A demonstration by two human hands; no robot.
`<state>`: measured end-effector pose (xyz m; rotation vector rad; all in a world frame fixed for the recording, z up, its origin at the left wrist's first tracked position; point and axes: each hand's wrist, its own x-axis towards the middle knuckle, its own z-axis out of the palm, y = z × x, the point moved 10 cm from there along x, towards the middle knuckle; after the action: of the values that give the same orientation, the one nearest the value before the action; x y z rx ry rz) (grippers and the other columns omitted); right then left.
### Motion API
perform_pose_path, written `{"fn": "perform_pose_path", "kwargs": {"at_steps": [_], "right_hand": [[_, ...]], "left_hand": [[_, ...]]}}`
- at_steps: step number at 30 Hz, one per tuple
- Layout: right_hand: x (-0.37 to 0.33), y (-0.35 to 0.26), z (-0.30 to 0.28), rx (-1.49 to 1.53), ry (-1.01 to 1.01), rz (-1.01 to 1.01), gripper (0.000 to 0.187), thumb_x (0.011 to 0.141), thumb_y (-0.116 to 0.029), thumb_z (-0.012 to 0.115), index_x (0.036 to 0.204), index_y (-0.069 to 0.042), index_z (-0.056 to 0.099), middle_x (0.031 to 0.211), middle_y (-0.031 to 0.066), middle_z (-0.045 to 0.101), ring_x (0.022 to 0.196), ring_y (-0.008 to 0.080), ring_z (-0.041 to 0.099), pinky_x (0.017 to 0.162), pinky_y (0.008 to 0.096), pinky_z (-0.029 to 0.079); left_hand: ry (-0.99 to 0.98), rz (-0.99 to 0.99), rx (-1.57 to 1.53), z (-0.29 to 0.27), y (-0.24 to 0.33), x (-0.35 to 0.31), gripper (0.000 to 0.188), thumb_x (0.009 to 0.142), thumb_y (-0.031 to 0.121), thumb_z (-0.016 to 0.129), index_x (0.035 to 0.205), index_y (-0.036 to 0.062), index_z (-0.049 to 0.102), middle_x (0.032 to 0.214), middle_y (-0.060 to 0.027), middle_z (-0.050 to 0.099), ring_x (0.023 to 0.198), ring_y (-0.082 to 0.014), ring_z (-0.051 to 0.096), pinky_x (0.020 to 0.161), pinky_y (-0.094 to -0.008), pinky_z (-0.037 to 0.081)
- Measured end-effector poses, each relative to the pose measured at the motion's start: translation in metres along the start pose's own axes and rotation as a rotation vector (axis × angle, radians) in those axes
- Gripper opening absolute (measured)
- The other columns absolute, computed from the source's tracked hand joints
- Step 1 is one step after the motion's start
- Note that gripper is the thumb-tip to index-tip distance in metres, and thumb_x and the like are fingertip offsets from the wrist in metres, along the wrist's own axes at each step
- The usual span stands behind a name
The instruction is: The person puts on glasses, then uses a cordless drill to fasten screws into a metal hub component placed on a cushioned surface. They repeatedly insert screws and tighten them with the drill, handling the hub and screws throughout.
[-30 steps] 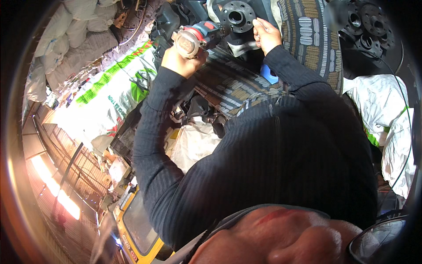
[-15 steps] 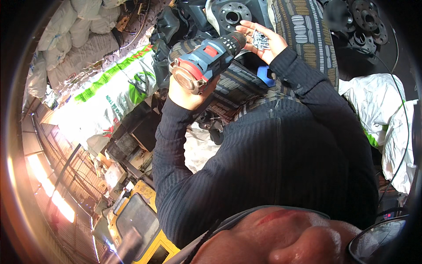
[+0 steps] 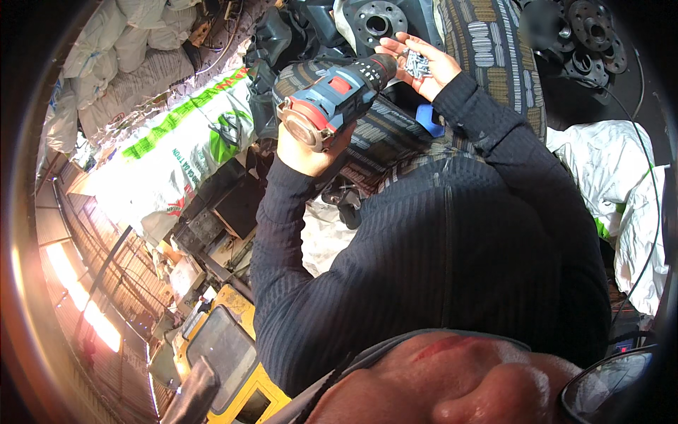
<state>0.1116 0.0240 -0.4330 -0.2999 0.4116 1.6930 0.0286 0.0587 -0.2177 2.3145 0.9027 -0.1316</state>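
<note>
My left hand (image 3: 305, 152) grips a blue and black cordless drill (image 3: 332, 99) from below, its red-trimmed rear end toward me and its chuck pointing up and right. My right hand (image 3: 434, 67) is turned palm up beside the chuck, with fingers stretched out and slightly cupped. A small heap of silver screws (image 3: 417, 65) lies in that palm. The chuck's tip is close to the fingers of my right hand; whether they touch I cannot tell. Just below the right wrist, a blue plastic piece (image 3: 429, 120) shows against patterned fabric.
Dark round metal hubs (image 3: 592, 30) are piled at the far right, and another hub (image 3: 378, 25) sits beyond my hands. Patterned fabric (image 3: 487, 56) runs past my right arm. White sacks (image 3: 600, 166) stand at right; a white-green sack (image 3: 176, 155) lies left. A yellow machine (image 3: 244, 318) is lower left.
Both hands stay almost where they were, with the drill and the screws still held. The scene has shifted slightly. A blurred brownish thing near the yellow machine has moved left and down.
</note>
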Motion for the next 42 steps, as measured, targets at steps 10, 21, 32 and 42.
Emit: {"fn": "perform_pose_path", "kwargs": {"at_steps": [10,21,32,42], "right_hand": [[-0.001,0.001,-0.003,-0.034,0.056,-0.013,0.021,0.098,-0.014,0.043,0.115,-0.003,0.050,0.120,0.0193,0.059,0.113,0.0305,0.058,0.086,0.0396,0.057],[0.000,0.007,-0.010,-0.117,0.100,0.028,0.021,0.099,-0.016,0.043,0.115,-0.004,0.051,0.117,0.0168,0.061,0.110,0.0290,0.060,0.082,0.0408,0.057],[-0.006,0.000,-0.024,-0.187,0.208,-0.053,0.032,0.100,-0.022,0.044,0.127,-0.005,0.051,0.107,0.0081,0.064,0.090,0.0169,0.064,0.080,0.0340,0.057],[-0.008,-0.002,-0.058,-0.320,0.437,-0.170,0.026,0.100,-0.025,0.047,0.117,-0.008,0.057,0.072,-0.0048,0.048,0.056,0.0045,0.045,0.046,0.0215,0.041]], "left_hand": [[0.040,0.037,0.014,-0.005,0.005,0.002,0.036,0.071,0.009,0.076,0.105,0.0034,0.063,0.097,-0.0103,0.067,0.088,-0.0240,0.066,0.079,-0.0355,0.051],[0.000,-0.034,-0.018,0.002,-0.006,0.002,0.034,0.072,0.010,0.072,0.105,0.0047,0.063,0.098,-0.0106,0.067,0.087,-0.0268,0.066,0.077,-0.0346,0.051],[-0.053,0.187,0.302,0.001,0.009,0.015,0.050,0.071,0.022,0.075,0.115,0.0036,0.061,0.109,-0.0131,0.066,0.096,-0.0263,0.067,0.085,-0.0345,0.052],[-0.013,0.010,0.143,0.000,-0.026,0.042,0.032,0.072,0.020,0.073,0.100,0.0059,0.065,0.092,-0.0130,0.069,0.086,-0.0286,0.068,0.079,-0.0351,0.053]]}}
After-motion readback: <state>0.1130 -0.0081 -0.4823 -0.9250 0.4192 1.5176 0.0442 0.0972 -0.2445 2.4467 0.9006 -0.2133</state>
